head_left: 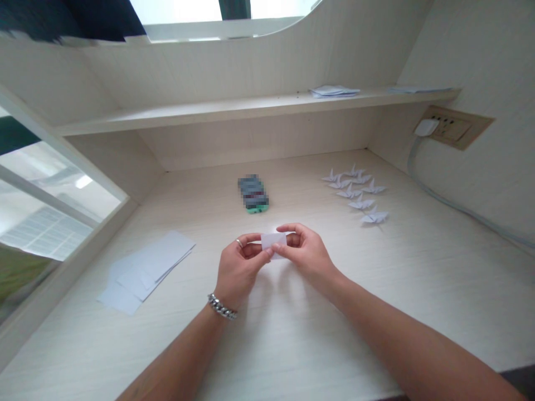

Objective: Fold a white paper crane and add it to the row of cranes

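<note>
A small folded white paper (273,240) is held just above the middle of the pale wooden desk (292,334). My left hand (239,267), with a ring and a metal bracelet, pinches its left side. My right hand (306,250) pinches its right side, fingers curled over the top edge. Both hands are closed on the paper. Part of the paper is hidden behind my fingers.
A loose stack of white sheets (144,270) lies at the left. Several folded paper cranes (357,192) sit at the back right. A phone (253,194) lies behind my hands. A shelf (251,106) carries more paper (332,91). A wall socket (453,127) with a plug and cable is at the right.
</note>
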`<act>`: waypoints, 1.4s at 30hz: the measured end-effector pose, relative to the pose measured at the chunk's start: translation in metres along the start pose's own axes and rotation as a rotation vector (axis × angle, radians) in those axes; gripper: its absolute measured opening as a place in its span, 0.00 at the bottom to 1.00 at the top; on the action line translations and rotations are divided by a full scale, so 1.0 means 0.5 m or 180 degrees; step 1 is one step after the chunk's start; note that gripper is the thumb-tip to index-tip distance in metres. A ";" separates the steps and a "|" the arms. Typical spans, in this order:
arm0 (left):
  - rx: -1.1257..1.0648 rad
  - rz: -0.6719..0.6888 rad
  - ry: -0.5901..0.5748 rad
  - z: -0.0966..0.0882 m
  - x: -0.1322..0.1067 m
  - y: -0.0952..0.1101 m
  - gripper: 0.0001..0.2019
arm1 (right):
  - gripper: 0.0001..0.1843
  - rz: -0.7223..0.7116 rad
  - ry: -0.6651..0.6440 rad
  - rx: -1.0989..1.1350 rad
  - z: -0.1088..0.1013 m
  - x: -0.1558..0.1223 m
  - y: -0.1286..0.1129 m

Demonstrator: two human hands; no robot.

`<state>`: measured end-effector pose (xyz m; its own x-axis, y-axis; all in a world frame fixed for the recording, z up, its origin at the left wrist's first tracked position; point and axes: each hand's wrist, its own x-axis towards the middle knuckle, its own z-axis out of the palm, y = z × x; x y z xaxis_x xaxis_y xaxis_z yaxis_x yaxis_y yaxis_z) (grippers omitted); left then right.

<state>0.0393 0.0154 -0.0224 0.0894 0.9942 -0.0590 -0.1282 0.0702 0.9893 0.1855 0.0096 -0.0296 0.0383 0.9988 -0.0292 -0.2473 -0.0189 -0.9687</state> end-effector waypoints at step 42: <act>0.0692 -0.0119 -0.0692 0.002 -0.007 0.004 0.11 | 0.25 0.0134 0.0234 0.0439 -0.023 0.015 -0.003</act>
<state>0.0395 0.0123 -0.0199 0.3022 0.9491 -0.0889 0.0912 0.0641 0.9938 0.1970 0.0168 -0.0311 0.0945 0.9913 -0.0920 -0.3806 -0.0494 -0.9234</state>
